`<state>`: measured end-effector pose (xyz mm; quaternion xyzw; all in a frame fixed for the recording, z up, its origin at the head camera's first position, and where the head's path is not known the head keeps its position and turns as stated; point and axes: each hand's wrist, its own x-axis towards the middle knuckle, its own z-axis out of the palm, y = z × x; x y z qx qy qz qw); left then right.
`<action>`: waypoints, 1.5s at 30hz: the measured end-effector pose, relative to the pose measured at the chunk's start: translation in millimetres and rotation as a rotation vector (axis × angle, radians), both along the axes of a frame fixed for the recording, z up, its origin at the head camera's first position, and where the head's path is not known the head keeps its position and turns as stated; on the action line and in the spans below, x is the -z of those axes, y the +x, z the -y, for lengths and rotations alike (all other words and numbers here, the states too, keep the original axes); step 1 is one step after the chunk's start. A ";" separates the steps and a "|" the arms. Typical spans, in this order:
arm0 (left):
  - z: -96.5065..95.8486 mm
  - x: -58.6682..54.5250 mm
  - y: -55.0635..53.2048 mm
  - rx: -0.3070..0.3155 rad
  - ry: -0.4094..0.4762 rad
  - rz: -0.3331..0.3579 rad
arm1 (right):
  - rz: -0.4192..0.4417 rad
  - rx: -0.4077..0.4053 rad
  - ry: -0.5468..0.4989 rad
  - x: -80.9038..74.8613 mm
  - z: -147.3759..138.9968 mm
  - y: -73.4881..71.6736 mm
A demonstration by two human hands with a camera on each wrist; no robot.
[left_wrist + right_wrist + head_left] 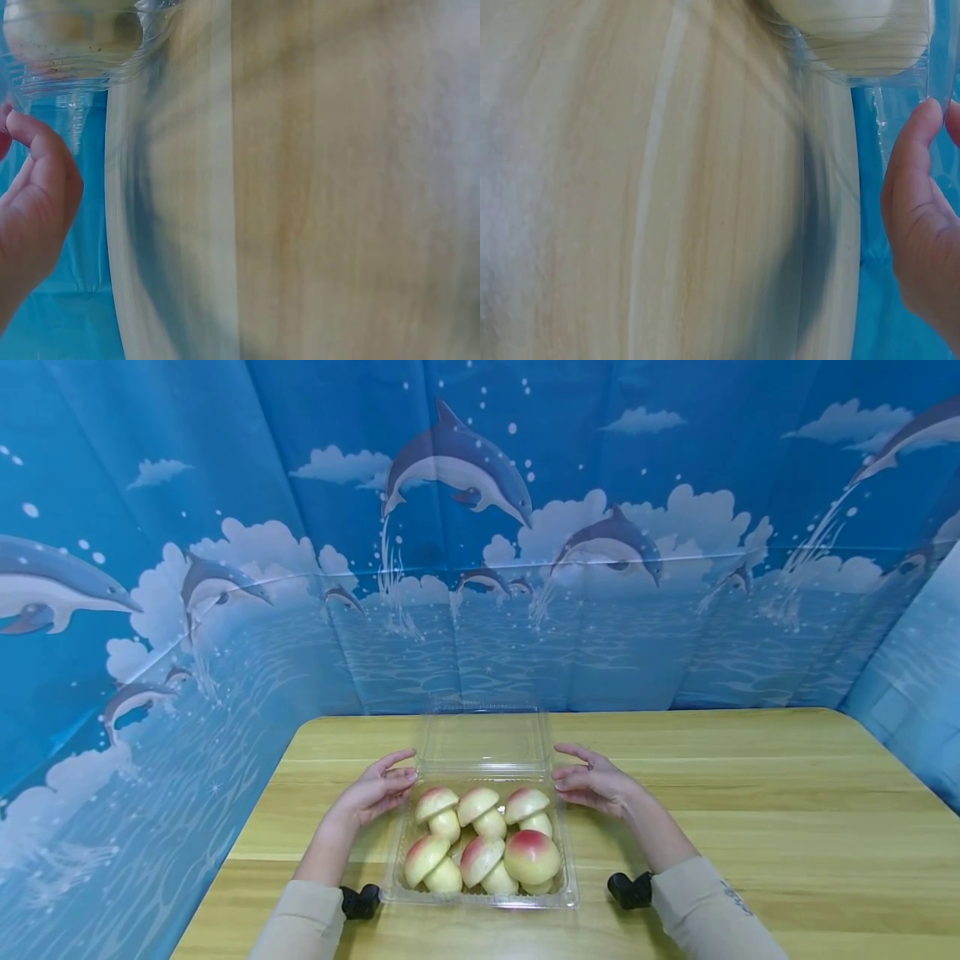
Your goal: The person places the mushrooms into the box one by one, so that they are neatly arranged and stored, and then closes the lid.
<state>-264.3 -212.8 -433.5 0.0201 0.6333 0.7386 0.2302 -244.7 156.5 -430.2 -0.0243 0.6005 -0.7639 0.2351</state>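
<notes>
A clear plastic clamshell box [480,902] is at the middle of the table in the head view, its transparent lid [483,739] folded back away from me. Inside are several mushroom-shaped pieces [532,856], pale yellow with pink-blushed caps, in two rows. My left hand [378,789] pinches the box's left edge near the hinge; its fingertips [26,127] meet there in the left wrist view. On the opposite edge my right hand [600,785] does the same, with the plastic between its fingertips [928,112]. Whether the box touches the table cannot be told.
The wood-grain table [750,827] extends to both sides, with more surface on the right. A blue curtain [480,635] printed with dolphins hangs behind its far edge and along the sides. Black wrist mounts [362,902] sit by both sleeves.
</notes>
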 end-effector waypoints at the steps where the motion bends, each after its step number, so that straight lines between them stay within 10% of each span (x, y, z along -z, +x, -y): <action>1: -0.4 -0.2 0.4 -0.004 -0.002 -0.002 | -0.002 0.000 0.001 -0.4 -0.2 0.6; 30: -8.1 -0.7 9.0 -0.161 -0.016 -0.079 | -0.147 0.026 0.064 2.0 1.6 9.4; 45: -5.1 1.5 10.4 -0.138 -0.027 -0.100 | -0.131 0.056 -0.012 1.2 3.5 13.0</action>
